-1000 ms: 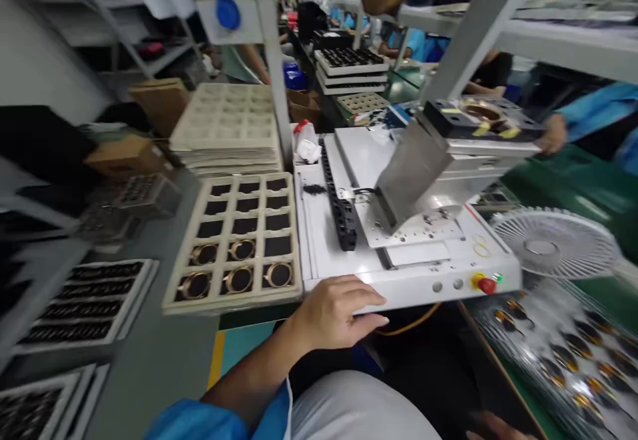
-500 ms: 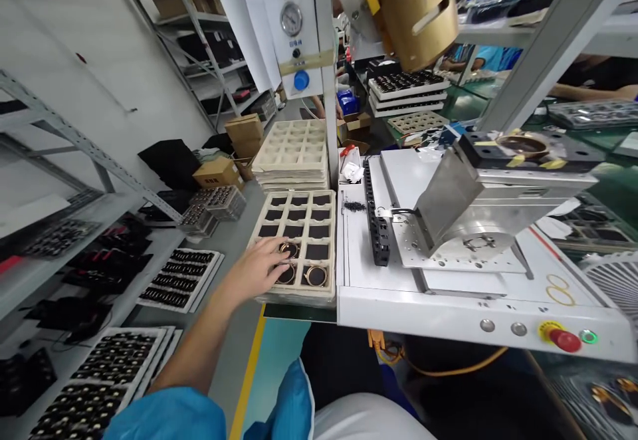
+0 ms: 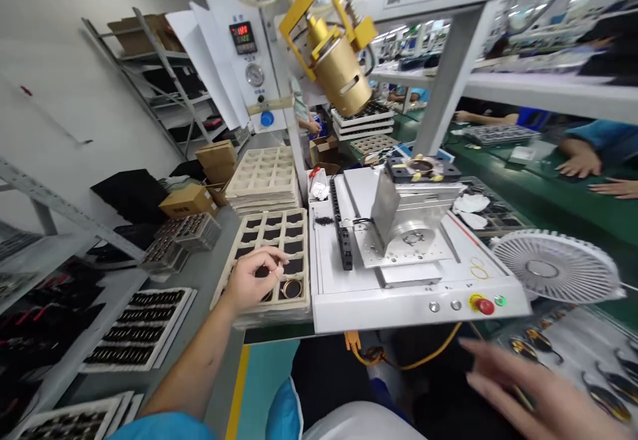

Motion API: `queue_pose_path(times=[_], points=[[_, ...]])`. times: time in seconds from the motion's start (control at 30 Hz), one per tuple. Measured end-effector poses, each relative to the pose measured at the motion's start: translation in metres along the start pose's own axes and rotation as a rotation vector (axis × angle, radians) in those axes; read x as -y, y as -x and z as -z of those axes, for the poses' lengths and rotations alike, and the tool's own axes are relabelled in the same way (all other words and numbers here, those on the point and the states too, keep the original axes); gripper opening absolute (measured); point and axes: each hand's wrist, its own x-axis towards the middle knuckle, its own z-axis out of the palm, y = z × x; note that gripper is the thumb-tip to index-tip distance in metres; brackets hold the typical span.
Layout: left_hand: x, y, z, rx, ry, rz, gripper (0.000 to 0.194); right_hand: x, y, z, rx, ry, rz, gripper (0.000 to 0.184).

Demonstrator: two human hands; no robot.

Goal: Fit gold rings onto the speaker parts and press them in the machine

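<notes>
My left hand [image 3: 253, 282] hovers over the near rows of a beige compartment tray [image 3: 249, 224], with its fingers pinched on what looks like a gold ring. Another gold ring [image 3: 292, 288] lies in the tray's near right pocket, just right of the hand. My right hand [image 3: 528, 393] is low at the bottom right, blurred, fingers spread and empty, below the front of the white machine base [image 3: 379, 304]. On the machine a dark fixture [image 3: 423, 169] carries a gold ring, under a tilted brass cylinder head [image 3: 339, 74].
A white fan [image 3: 553, 270] lies right of the machine, near the red stop button [image 3: 484, 306]. Empty beige trays [image 3: 264, 174] are stacked behind the ring tray. Trays of dark parts [image 3: 134, 327] cover the left bench. A co-worker's hands [image 3: 578, 161] rest on the green table at right.
The view swung from the machine to the tray, then back a little. My left hand went from the machine's front edge to the tray's rings and pinched shut. My right hand came into view.
</notes>
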Motion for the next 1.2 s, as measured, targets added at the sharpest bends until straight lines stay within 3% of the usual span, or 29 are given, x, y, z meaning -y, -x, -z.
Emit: queue_pose_path(times=[0.07, 0.13, 0.2, 0.27, 0.33, 0.4, 0.5, 0.63, 0.73, 0.8, 0.9, 1.03, 1.13, 1.2], points=[[-0.014, -0.021, -0.013, -0.061, 0.085, -0.097, 0.015, 0.039, -0.046, 0.043, -0.143, 0.038, 0.140, 0.028], [-0.029, -0.044, -0.024, -0.113, 0.129, -0.197, 0.010, 0.078, -0.096, 0.080, -0.366, 0.100, 0.271, 0.023], [-0.043, -0.065, -0.034, -0.150, 0.116, -0.293, 0.021, 0.110, -0.144, 0.107, -0.538, 0.196, 0.418, 0.012], [-0.056, -0.080, -0.042, -0.174, 0.069, -0.340, 0.032, 0.132, -0.185, 0.123, -0.490, 0.302, 0.457, 0.012], [-0.067, -0.091, -0.049, -0.203, 0.017, -0.331, 0.035, 0.143, -0.214, 0.132, -0.352, 0.340, 0.444, 0.016], [-0.078, -0.100, -0.054, -0.221, -0.013, -0.301, 0.029, 0.148, -0.230, 0.137, -0.235, 0.339, 0.425, 0.018], [-0.092, -0.118, -0.060, -0.191, 0.039, -0.284, 0.017, 0.150, -0.239, 0.142, -0.162, 0.304, 0.435, 0.023], [-0.110, -0.154, -0.068, -0.019, 0.139, -0.126, 0.022, 0.146, -0.242, 0.144, -0.201, 0.196, 0.449, 0.033], [-0.120, -0.186, -0.073, 0.097, 0.114, 0.037, 0.030, 0.136, -0.237, 0.143, -0.383, -0.004, 0.436, 0.023], [-0.124, -0.205, -0.071, 0.128, -0.028, 0.052, 0.030, 0.125, -0.224, 0.141, -0.479, -0.188, 0.438, 0.025], [-0.127, -0.227, -0.059, 0.276, -0.277, 0.033, 0.026, 0.108, -0.185, 0.134, -0.490, -0.361, 0.453, 0.036], [-0.125, -0.241, -0.036, 0.621, -0.168, 0.085, 0.024, 0.082, -0.117, 0.118, -0.447, -0.456, 0.373, 0.041], [-0.126, -0.248, -0.027, 0.697, -0.045, 0.114, 0.025, 0.060, -0.074, 0.097, -0.422, -0.520, 0.248, 0.038], [-0.129, -0.256, -0.030, 0.651, -0.018, 0.122, 0.027, 0.046, -0.054, 0.079, -0.392, -0.558, 0.169, 0.036]])
